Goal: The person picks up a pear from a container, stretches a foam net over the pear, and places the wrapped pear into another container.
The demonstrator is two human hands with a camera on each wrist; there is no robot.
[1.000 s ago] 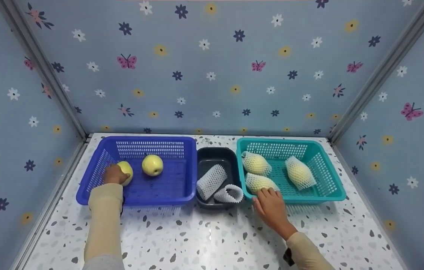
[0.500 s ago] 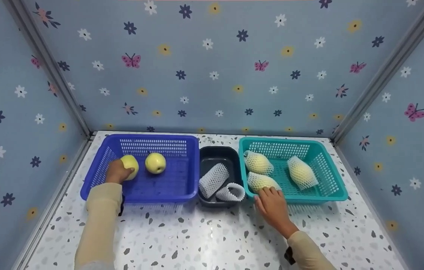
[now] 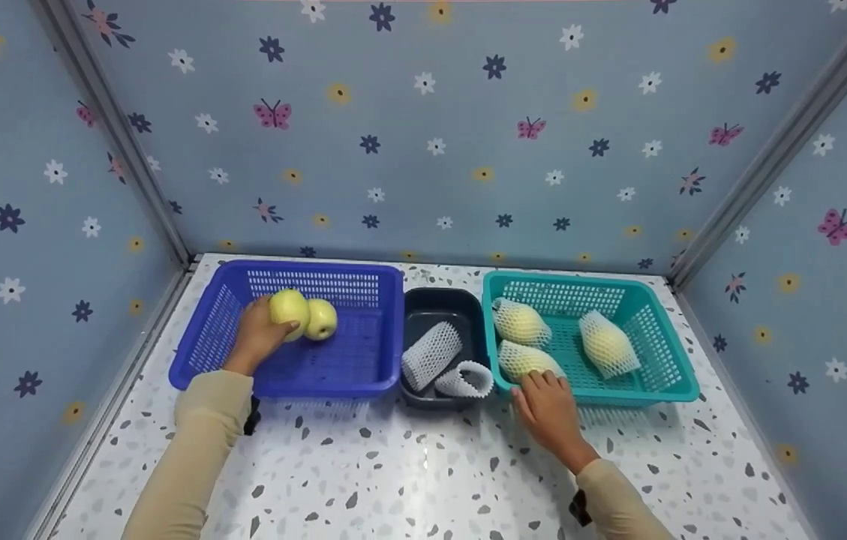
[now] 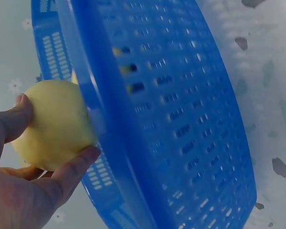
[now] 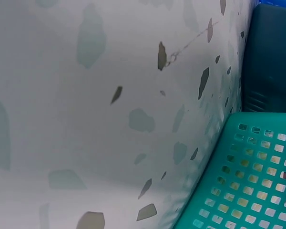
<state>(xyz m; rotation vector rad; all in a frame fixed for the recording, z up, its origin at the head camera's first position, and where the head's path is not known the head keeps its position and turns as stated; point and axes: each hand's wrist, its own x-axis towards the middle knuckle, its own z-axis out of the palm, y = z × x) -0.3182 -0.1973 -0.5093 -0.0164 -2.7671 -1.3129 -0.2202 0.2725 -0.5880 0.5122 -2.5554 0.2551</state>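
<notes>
My left hand (image 3: pixel 256 336) grips a yellow-green apple (image 3: pixel 289 313) over the blue-purple basket (image 3: pixel 363 390), thumb and fingers around its sides. In the left wrist view the same apple (image 4: pixel 55 124) shows beside the basket's rim. A second apple (image 3: pixel 322 320) lies in the basket, just right of the held one. My right hand (image 3: pixel 549 411) rests at the front rim of the teal basket (image 3: pixel 656 394), its fingers over the rim by a foam-netted pale yellow fruit (image 3: pixel 524 360); whether they touch it I cannot tell. The right wrist view does not show this hand.
Between the baskets stands a dark tray (image 3: pixel 442 298) holding two white foam net sleeves, one lying flat (image 3: pixel 431 354) and one with its mouth open (image 3: pixel 468 380). Two more netted fruits (image 3: pixel 522 322) (image 3: pixel 609 343) lie in the teal basket. Patterned walls (image 3: pixel 423 150) enclose the speckled table (image 3: pixel 393 465).
My left hand has lifted the apple from the basket's left side and carried it right, near the second apple. The right hand stays at the teal rim. The head view has shifted slightly.
</notes>
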